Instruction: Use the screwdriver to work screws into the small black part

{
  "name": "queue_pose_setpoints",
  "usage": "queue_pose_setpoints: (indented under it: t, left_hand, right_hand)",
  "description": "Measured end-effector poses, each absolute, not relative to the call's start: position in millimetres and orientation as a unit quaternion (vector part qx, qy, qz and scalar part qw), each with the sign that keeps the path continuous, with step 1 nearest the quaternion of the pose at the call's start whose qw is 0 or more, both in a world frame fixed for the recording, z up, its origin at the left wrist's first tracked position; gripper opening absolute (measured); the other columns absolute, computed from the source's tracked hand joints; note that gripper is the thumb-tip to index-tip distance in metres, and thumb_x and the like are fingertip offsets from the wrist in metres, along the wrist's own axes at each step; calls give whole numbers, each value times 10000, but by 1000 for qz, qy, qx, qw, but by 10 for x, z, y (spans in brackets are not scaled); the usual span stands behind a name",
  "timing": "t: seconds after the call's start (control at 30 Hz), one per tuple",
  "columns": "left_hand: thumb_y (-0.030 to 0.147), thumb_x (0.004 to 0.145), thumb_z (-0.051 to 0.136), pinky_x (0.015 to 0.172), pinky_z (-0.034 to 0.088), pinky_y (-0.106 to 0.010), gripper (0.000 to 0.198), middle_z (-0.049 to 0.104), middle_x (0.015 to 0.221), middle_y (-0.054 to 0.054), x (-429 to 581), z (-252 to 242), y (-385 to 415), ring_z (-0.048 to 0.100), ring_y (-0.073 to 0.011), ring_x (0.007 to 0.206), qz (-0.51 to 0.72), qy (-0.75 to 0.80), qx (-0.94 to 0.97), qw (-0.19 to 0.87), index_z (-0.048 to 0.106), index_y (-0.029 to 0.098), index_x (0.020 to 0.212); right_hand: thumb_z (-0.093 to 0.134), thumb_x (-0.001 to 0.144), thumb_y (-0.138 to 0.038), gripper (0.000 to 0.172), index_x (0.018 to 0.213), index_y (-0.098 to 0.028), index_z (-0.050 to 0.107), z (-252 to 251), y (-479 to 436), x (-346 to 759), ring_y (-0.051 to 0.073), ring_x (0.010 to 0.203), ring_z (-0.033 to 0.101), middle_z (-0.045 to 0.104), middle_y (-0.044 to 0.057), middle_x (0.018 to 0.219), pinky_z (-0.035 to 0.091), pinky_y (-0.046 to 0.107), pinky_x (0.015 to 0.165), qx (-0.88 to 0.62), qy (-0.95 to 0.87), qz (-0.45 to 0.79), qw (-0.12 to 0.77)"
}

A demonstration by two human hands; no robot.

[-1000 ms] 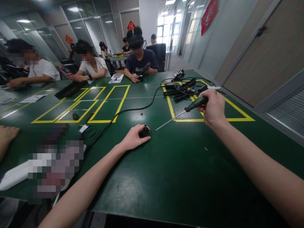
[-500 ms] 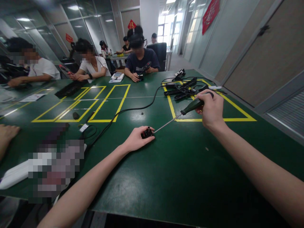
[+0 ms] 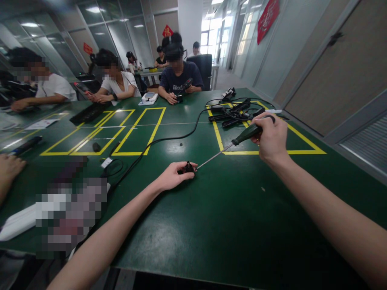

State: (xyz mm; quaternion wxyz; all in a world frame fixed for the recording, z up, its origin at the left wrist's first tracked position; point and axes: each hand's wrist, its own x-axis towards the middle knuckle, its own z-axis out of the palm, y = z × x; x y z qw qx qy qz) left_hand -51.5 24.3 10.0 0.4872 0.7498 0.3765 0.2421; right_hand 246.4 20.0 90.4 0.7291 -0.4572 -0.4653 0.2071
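Near the middle of the green table (image 3: 229, 201), my left hand (image 3: 175, 176) is closed around a small black part (image 3: 189, 167), with a short round stub pointing up from it. My right hand (image 3: 273, 137), further right and raised above the table, grips the dark green handle of a screwdriver (image 3: 246, 134). The long metal shaft slants down to the left, and its tip meets the right side of the black part. The fingers partly cover the part, so its shape is unclear.
A heap of black cables and pieces (image 3: 234, 112) lies inside yellow tape at the back right. One black cable (image 3: 157, 141) runs left across the table. A white object (image 3: 21, 217) lies at left, near another person's hand (image 3: 10, 167). Several people sit beyond.
My right hand and the screwdriver have shifted slightly right. The black part has turned a little in my left hand. At far left, a dark tool has appeared by the other person's hand.
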Motion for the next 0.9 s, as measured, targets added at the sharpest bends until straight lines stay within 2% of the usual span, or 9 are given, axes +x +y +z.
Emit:
queue_pose_setpoints:
  t: [0.2,0.33,0.5,0.63,0.77,0.9]
  left_hand:
    - [253,894,733,1007,573,-386,336,819,1218,-103,-514,83,249,741,-246,1088,239,376,749,491,805,166,1211]
    - [240,900,709,993,580,-381,252,799,1260,-123,-524,93,245,735,-237,1062,241,367,765,471,812,154,1114]
    - [194,883,684,951,596,-354,276,753,1360,-142,-572,124,279,734,-207,988,233,339,780,472,807,133,1122]
    - [285,914,722,919,610,-339,314,780,1239,-118,-567,116,280,732,-194,949,248,344,779,463,811,137,1175]
    - [364,865,813,867,616,-343,411,784,1234,-130,-517,74,232,721,-200,922,284,375,776,421,804,139,1209]
    - [380,891,804,868,607,-348,367,810,1155,-109,-478,73,194,725,-220,950,286,382,778,408,826,169,1190]
  right_hand:
    - [688,783,-266,235,571,-243,591,902,207,2466,78,363,352,432,-49,494,212,226,329,-453,-463,208,733]
    - [679,781,-242,229,573,-242,585,917,212,2464,80,357,340,424,-48,491,197,230,326,-451,-463,211,733]
    - [675,757,-261,214,570,-244,572,940,210,2473,82,337,324,415,-56,467,177,226,319,-445,-456,223,738]
    - [667,727,-260,180,562,-247,596,941,198,2480,84,339,329,438,-49,474,185,236,315,-444,-459,219,738]
    - [677,726,-279,186,553,-250,614,931,186,2478,88,335,348,466,-39,487,208,247,318,-445,-474,206,731]
    - [683,723,-284,197,542,-249,614,924,184,2476,85,341,356,479,-34,488,208,244,322,-446,-479,202,729]
